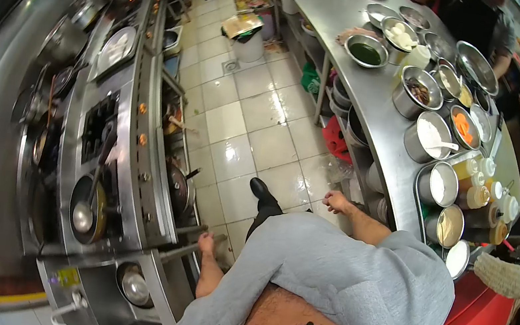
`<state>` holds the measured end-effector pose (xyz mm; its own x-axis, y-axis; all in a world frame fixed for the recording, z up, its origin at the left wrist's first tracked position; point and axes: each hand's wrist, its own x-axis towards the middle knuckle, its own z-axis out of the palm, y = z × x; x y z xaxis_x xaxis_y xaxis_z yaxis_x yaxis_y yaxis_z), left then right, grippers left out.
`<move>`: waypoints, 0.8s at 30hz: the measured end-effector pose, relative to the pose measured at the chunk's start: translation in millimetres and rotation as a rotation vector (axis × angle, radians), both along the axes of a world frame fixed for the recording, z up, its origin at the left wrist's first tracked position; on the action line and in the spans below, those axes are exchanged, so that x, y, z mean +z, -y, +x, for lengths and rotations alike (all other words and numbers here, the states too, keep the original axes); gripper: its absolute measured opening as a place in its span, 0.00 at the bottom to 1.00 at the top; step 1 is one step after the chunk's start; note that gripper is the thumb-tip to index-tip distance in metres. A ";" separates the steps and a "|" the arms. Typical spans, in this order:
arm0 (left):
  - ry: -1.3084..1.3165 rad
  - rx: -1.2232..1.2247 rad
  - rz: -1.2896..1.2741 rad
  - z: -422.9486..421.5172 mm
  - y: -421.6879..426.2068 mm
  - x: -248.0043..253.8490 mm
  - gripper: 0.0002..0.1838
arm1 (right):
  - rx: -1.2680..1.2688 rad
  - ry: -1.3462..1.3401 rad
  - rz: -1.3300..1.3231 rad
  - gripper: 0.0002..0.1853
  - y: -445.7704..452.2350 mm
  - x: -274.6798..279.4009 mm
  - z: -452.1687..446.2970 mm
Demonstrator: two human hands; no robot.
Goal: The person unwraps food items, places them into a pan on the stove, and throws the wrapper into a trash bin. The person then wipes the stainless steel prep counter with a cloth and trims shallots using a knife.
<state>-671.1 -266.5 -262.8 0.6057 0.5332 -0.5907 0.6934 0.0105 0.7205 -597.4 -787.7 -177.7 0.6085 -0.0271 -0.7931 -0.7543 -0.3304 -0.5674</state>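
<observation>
My left hand [206, 243] hangs low beside the front edge of the stove counter [158, 204]; it is small in view, and whether its fingers are curled or apart is unclear. Above the tiled floor [236, 142], my right hand [336, 202] is loosely closed, with nothing visible in it, left of the steel prep table [382, 107]. On the stove at the left, a ladle [83, 217] rests in a dark pan [99, 202]. Steel pots [426, 137] and squeeze bottles [467, 168] stand on the prep table.
A white bin [248, 46] with a box on top stands farther down the aisle. Under the prep table are shelves with a red bag [337, 140]. People in dark clothes [479, 24] stand beyond the table. A sink basin [135, 322] lies at the lower left.
</observation>
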 end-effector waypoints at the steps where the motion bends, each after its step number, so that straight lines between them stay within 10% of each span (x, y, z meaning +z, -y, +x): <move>1: 0.056 -0.086 0.079 25.9 0.7 9.8 0.16 | -0.026 0.000 -0.004 0.09 -3.0 0.5 10.6; 9: -0.209 -0.521 -0.021 195.7 56.1 43.8 0.24 | -0.186 0.562 0.119 0.09 -57.3 115.8 160.4; 19: -0.062 -0.522 0.017 339.3 27.5 56.8 0.23 | -0.389 1.192 -0.578 0.26 -43.0 198.0 392.1; 24: -0.209 -0.368 -0.026 362.6 -2.9 25.1 0.20 | -0.607 0.941 -0.874 0.28 1.4 214.1 473.3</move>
